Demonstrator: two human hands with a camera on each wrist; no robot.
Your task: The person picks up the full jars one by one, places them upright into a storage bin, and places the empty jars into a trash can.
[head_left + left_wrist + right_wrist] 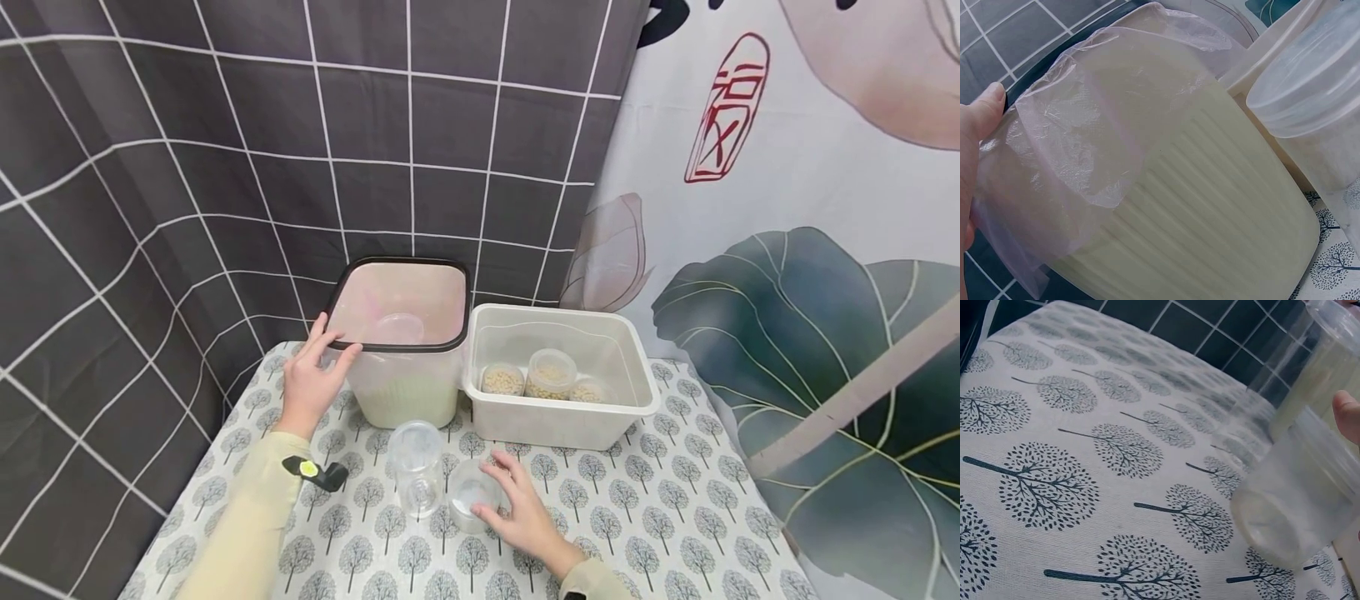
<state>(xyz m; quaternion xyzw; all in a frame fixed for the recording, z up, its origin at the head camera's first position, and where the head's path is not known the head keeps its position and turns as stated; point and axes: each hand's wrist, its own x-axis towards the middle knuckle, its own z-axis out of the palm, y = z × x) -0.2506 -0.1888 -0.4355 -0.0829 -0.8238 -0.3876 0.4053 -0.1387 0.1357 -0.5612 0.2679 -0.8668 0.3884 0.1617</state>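
Observation:
A trash bin with a black rim and a thin plastic liner folded over its edge stands at the back left. My left hand grips its front-left corner, thumb on the front rim. A round clear thing shows inside the bin. On the cloth before me, my right hand holds a short clear plastic jar with nothing visible inside, thumb and fingers curved round its rim. Just left of it stands a taller clear plastic jar.
To the bin's right, a white plastic tub holds three clear jars of pale beans or nuts. A tree-patterned cloth covers the table. Dark checked fabric hangs behind, with a pale printed sheet at the right.

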